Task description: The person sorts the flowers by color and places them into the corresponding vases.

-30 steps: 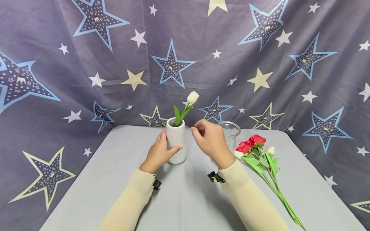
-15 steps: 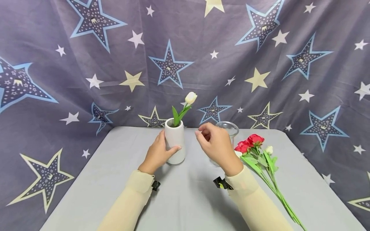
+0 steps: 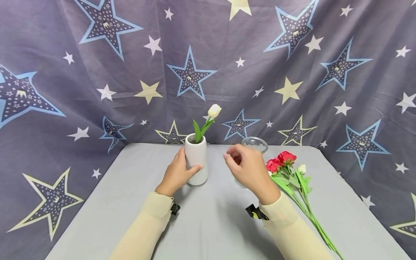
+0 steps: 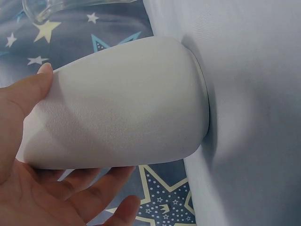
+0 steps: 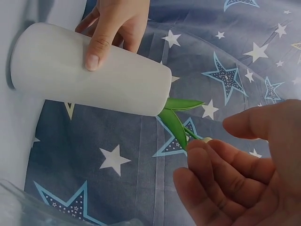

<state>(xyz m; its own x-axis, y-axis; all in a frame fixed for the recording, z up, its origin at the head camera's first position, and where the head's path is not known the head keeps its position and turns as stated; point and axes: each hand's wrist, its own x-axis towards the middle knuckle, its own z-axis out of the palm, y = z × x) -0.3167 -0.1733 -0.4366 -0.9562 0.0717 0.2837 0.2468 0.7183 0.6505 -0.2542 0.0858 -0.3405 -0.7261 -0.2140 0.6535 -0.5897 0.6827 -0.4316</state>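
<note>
While the left grip [image 3: 177,171] curls round 1 white vase [image 3: 197,157] holding 1 tulip [image 3: 214,111], the empty right grip [image 3: 251,170], loosely curled near 2 red blooms [image 3: 287,157], partly hides 1 glass vessel [image 3: 257,143]

A passable gap lies between the right hand [image 3: 248,168] and the white vase [image 3: 196,159] in the left hand [image 3: 175,171]. A white tulip [image 3: 214,111] leans into that gap's upper part. The glass vase [image 3: 255,145] blocks the way behind the right hand; red flowers [image 3: 281,161] obstruct its right side.
</note>
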